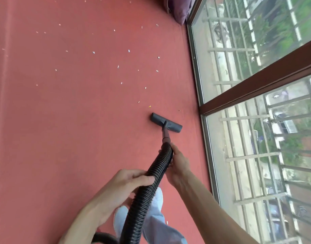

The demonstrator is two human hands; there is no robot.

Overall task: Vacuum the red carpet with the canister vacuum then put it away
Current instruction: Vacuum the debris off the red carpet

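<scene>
The red carpet (72, 120) fills the floor, strewn with several small white scraps (128, 50) in its far half. A dark grey floor nozzle (166, 122) lies flat on the carpet near the window. A black ribbed hose (151, 180) runs from it back toward me. My right hand (177, 162) grips the hose's upper end just behind the nozzle tube. Lower down the hose, my left hand (126, 184) curls round it. The canister itself is out of view; only a loop of hose shows at the bottom edge.
A floor-to-ceiling window (256, 120) with a brown frame runs along the right side of the carpet. A purple cushion (180, 9) lies in the far corner by the glass. My legs in light trousers (156, 217) stand under the hose.
</scene>
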